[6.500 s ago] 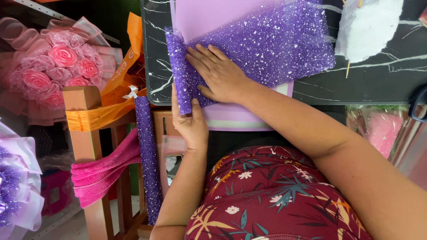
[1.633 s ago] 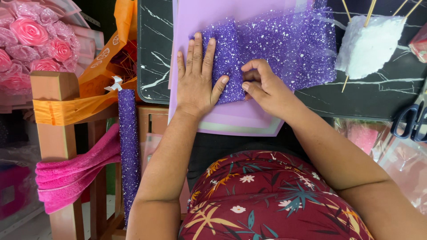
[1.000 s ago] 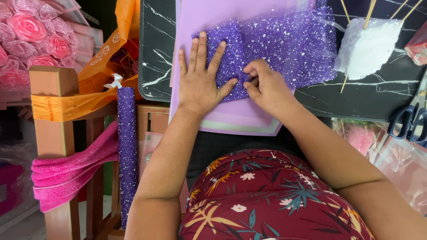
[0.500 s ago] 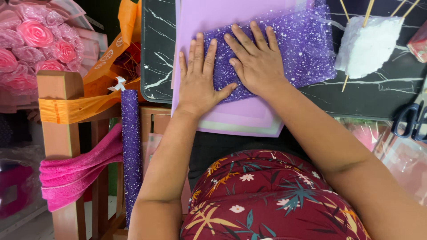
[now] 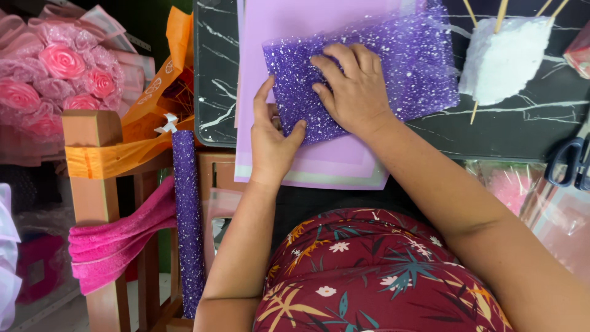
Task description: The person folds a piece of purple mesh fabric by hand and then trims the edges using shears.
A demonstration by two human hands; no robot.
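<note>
A piece of purple glittery mesh (image 5: 405,61) lies folded on a stack of lilac paper sheets (image 5: 295,18) on a black marbled tabletop (image 5: 215,67). My right hand (image 5: 353,86) presses flat on the mesh, fingers spread toward its left part. At the mesh's left lower edge, my left hand (image 5: 273,138) pinches the mesh between thumb and fingers.
A roll of the same purple mesh (image 5: 187,221) leans against a wooden stand (image 5: 92,160) draped with orange ribbon (image 5: 141,135) and pink fabric (image 5: 117,237). A pink rose bouquet (image 5: 55,80) sits at the left. White foam on sticks (image 5: 507,55) and scissors (image 5: 568,163) lie at the right.
My left hand slid from lying flat on the mesh to its left edge and took hold of it. My right hand stayed flat on the mesh, shifted slightly left.
</note>
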